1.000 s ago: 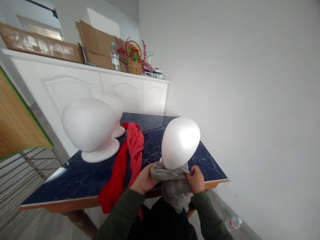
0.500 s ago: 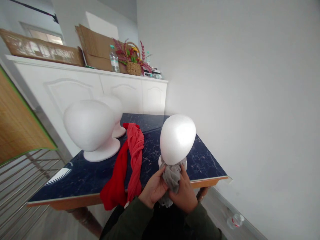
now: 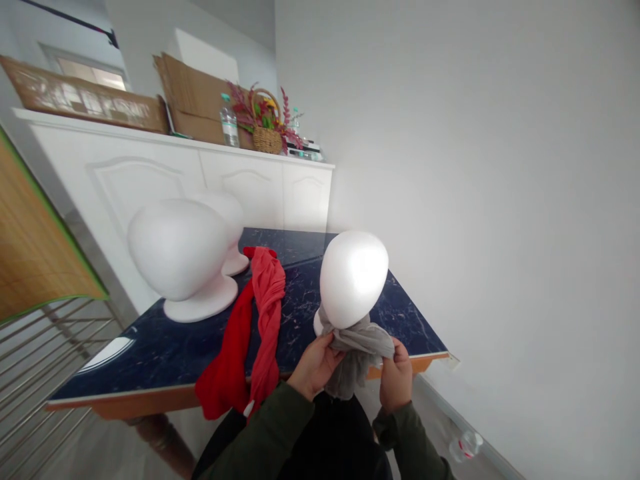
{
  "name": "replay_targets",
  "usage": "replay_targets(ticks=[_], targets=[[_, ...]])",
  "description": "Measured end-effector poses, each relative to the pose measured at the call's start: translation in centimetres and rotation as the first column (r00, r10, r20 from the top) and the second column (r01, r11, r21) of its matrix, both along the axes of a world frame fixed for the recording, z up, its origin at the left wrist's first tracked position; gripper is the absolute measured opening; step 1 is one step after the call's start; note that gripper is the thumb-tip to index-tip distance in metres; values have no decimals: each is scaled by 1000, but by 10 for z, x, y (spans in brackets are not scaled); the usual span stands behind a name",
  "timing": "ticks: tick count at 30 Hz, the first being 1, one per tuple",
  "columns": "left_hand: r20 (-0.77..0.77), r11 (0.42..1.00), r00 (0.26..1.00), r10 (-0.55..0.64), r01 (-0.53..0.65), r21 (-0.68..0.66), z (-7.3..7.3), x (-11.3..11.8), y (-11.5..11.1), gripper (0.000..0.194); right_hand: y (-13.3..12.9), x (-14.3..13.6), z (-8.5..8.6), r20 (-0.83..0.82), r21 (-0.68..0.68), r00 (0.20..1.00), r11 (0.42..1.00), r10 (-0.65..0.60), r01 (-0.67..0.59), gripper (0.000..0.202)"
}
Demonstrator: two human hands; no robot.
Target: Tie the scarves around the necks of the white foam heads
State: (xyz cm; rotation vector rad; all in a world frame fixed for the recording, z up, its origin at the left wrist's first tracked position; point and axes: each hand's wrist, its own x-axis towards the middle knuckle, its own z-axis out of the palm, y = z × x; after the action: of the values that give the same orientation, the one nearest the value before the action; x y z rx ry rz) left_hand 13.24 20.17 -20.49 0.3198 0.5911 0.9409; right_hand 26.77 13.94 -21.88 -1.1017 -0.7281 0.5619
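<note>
A grey scarf [image 3: 357,350] is wrapped round the neck of a white mannequin head [image 3: 354,277] near the table's front edge. My left hand [image 3: 317,365] pinches the scarf just below the head. Off to the right, my right hand [image 3: 397,377] grips another part of the same scarf and holds it stretched outward. Loose grey cloth hangs down between the two hands. To the left lie a coral scarf [image 3: 269,300] and a bright red scarf [image 3: 227,370], side by side and draping over the front edge.
Two more white mannequin heads, one large in front [image 3: 177,250] and one partly hidden behind [image 3: 233,220], stand on the blue marbled table [image 3: 300,277]. A white cabinet [image 3: 250,183] carries boxes, a bottle and a flower basket [image 3: 267,139]. A wall rises at right; a plastic bottle [image 3: 465,445] lies on the floor.
My right hand has moved right and slightly up, drawing part of the grey scarf out sideways. My left hand stays near the neck of the mannequin head.
</note>
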Motion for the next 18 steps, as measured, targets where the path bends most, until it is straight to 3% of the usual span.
replay_targets(ticks=[2,5,7,11,14,18], targets=[[-17,1000,1000,9,-9,9,-4,1,0,14,-2,11,-2,93,-28,996,1000,6,-4,19],[-68,1000,998,11,-12,-21,-9,0,-1,10,-1,32,-1,180,-200,960,964,213,-176,22],[-93,999,996,0,-4,-41,-12,-2,-3,8,3,43,1,150,-295,936,918,317,-264,21],[-98,1000,995,-12,10,-24,-11,-2,-6,12,10,47,0,14,-199,979,960,205,-198,16],[-108,1000,994,0,-1,-11,-9,0,-5,13,11,43,-1,-17,-127,981,973,192,-193,21],[-117,1000,993,20,-22,-17,-8,2,-6,13,5,49,9,52,-222,961,941,273,-256,25]])
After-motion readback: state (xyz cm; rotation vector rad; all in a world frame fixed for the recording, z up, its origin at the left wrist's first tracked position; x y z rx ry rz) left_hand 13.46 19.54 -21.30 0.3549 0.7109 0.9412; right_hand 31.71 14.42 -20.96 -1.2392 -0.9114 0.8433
